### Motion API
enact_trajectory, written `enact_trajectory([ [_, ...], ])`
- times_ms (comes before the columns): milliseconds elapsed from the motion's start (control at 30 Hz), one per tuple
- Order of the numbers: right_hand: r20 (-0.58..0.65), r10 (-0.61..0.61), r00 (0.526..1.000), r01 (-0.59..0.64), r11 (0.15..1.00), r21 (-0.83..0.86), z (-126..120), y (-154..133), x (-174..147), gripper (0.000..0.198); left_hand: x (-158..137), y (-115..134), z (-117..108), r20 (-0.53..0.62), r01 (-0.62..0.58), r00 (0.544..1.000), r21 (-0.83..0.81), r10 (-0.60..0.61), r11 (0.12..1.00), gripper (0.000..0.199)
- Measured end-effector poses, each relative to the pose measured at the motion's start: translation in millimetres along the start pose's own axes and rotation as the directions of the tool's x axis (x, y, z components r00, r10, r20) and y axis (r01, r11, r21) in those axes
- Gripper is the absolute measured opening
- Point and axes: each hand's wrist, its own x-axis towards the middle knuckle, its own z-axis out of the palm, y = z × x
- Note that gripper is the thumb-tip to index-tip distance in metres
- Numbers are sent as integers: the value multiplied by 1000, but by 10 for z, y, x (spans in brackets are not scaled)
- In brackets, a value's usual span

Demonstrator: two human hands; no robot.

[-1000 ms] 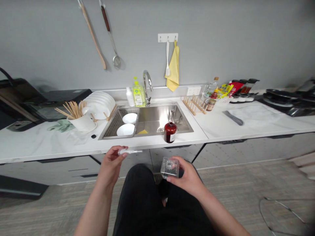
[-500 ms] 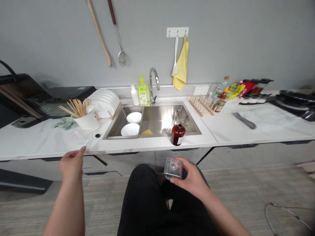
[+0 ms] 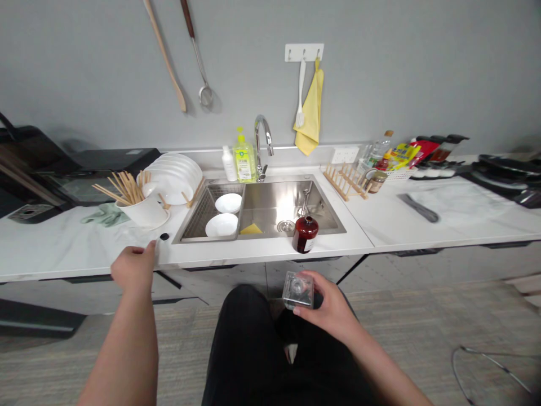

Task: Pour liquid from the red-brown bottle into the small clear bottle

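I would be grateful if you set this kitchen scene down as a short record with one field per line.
Left hand: by the counter's front edge, near a small black round piece; whether it holds anything is unclear
Right hand: holds a clear square container
Sink: two white bowls at its left, yellow sponge
In front of sink: brown bottle, upright
Behind sink: faucet, green bottle
Wall hooks: white brush, yellow cloth

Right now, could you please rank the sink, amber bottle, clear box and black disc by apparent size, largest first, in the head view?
Sink
Amber bottle and clear box: too alike to rank
Black disc
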Motion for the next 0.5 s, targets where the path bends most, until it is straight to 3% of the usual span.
enact_trajectory([
  [200, -7, 8, 1000, -8, 1000, 16, -24, -11, 15, 72, 6, -19, 55, -39, -4, 999, -95, 0, 995, 47],
  [300, -4, 5, 1000, -5, 1000, 12, -27, -10, 12, 72, -91, -61, 31, -140, -73, 989, -154, 52, 985, 40],
  [400, -5, 0, 1000, 0, 1000, 1, -31, -34, 6, 71, -381, -51, 0, -282, -242, 942, -195, 182, 951, 30],
  [500, -3, -6, 1000, 6, 1000, 7, -31, -52, -1, 71, -924, 83, 12, -244, -382, 917, -308, 316, 871, 29],
])
